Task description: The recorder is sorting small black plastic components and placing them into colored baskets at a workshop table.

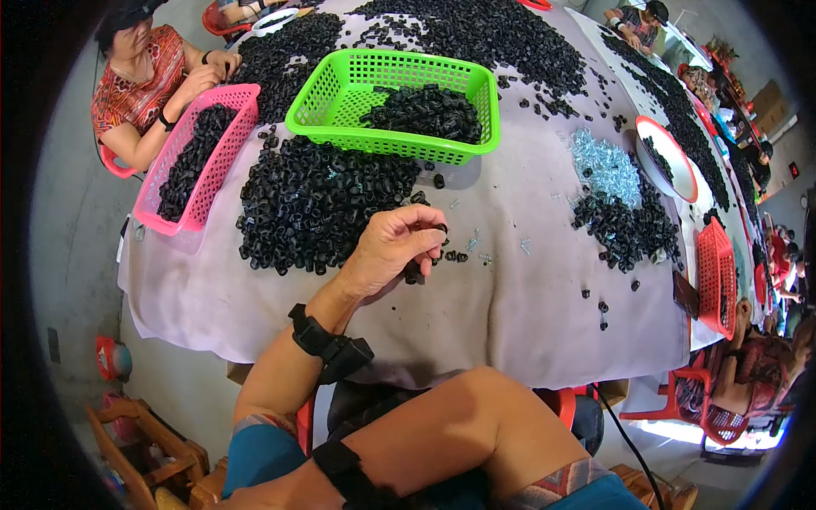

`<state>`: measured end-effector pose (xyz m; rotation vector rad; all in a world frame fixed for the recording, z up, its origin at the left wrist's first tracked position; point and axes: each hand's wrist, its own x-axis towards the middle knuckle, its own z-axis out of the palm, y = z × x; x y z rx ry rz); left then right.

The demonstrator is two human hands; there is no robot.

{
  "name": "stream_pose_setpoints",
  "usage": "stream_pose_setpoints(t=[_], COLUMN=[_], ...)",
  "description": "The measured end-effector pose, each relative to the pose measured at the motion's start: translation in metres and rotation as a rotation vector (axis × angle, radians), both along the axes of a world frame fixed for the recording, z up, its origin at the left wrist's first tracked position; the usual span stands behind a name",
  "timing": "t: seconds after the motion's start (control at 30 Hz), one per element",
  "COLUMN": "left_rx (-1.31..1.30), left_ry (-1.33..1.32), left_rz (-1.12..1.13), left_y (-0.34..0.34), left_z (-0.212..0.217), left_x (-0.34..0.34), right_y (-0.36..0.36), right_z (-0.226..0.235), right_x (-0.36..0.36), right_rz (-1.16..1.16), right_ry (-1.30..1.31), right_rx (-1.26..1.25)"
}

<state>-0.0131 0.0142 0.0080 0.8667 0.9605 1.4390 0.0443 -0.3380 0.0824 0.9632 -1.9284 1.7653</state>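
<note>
A: One right forearm (425,433) lies nearest the lens, fitted with one black wrist strap (344,472). State the condition of the right hand (274,491).

B: Cannot be told. Only the portion adjoining the strap shows, at the lower edge; the fingers are not visible.

A: And the left hand (395,242)?

B: Thumb and fingers are clamped on one small black molded part (443,229), above the cloth-covered surface (544,314), beside the right flank of a black-part heap (314,204).

A: Quantity in that heap?

B: Not countable; pieces overlap.

A: List the nearby containers.

B: One green perforated basket (344,104), beyond the hand, black parts gathered toward its right end. One pink basket (229,149) at left, one coral-red basket (714,272) at right. One red-rimmed white bowl (680,161) at right, containing black parts.

A: Other components?

B: One heap of clear parts (605,166), left of the bowl.
</note>
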Motion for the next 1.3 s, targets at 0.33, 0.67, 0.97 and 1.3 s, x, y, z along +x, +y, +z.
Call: stream_pose_setpoints(t=[0.33,0.67,0.97,1.3], left_rx=[-0.015,-0.021,-0.015,-0.011], left_ry=[0.048,0.015,0.024,0.021], left_rz=[-0.002,-0.004,0.000,0.034], left_y=[0.000,0.001,0.001,0.004], left_z=[0.001,-0.002,-0.005,-0.005], left_x=[0.002,0.003,-0.001,0.002], right_y=[-0.005,0.058,0.002,0.036], right_z=[-0.007,0.008,-0.002,0.005], right_x=[0.013,0.029,0.028,0.032], right_rz=[0.020,0.070,0.073,0.080], right_ry=[-0.032,-0.060,-0.085,-0.095], right_rx=[0.016,0.022,0.005,0.013])
